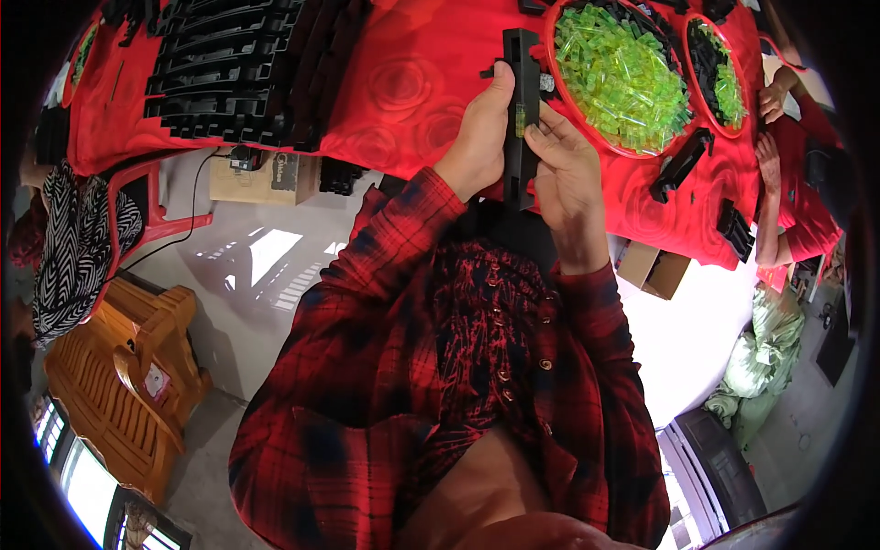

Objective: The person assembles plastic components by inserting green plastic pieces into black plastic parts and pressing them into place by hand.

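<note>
Together, my left hand [481, 133] and right hand [570, 179] gripped a long black plastic bar [522, 78] near a round red tray [642, 154] of translucent yellow-green pieces [623, 82] on the red-covered table [403, 92].

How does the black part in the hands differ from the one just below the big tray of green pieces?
The held part is between the left hand and right hand; the loose part rests on the red cloth, untouched. The held part runs nearly straight up the picture; the loose part slants. Both are black and long.
</note>
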`<state>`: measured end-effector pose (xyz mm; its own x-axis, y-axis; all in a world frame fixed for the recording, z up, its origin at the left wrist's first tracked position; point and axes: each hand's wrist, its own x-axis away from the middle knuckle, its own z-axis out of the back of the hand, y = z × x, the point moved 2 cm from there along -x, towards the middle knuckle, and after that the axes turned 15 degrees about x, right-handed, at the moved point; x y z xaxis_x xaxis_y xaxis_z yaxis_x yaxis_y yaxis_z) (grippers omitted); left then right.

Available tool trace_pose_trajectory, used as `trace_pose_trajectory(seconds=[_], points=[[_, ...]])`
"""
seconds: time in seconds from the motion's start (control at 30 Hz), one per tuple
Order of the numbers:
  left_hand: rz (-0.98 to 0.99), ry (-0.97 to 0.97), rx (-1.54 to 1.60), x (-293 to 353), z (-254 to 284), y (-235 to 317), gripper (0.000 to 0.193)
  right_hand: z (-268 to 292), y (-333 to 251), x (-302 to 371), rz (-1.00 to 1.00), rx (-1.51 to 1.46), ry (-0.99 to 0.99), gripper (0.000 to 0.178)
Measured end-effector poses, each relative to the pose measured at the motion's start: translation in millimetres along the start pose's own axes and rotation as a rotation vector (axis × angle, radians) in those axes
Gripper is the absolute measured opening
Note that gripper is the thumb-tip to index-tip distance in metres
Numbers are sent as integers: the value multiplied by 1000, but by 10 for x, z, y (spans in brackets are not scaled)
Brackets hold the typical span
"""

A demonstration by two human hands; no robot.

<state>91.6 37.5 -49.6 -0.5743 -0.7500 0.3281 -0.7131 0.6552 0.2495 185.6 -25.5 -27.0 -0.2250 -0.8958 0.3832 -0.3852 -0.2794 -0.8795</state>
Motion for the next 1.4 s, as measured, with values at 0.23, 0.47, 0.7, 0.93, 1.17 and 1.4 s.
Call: trace_pose_trajectory(seconds=[0.23, 0.47, 0.7, 0.93, 1.17, 1.4], points=[[-37, 18, 6, -50, 101, -41, 51, -80, -60, -19, 1, -54, 20, 41], [-73, 6, -17, -58, 102, -81, 52, 34, -47, -77, -66, -50, 4, 43], [-149, 50, -146, -79, 158, -74, 54, 68, -24, -94, -37, -64, -35, 40], [-214, 2, -252, -51, 131, -80, 56, 68, 45, -80, 77, 63, -41, 43], [-252, -15, -416, -48, 169, -71, 60, 12, 43, -34, 105, 116, -14, 47], [-166, -47, -258, -58, 192, -60, 63, -18, 3, -20, 137, 163, -25, 49]])
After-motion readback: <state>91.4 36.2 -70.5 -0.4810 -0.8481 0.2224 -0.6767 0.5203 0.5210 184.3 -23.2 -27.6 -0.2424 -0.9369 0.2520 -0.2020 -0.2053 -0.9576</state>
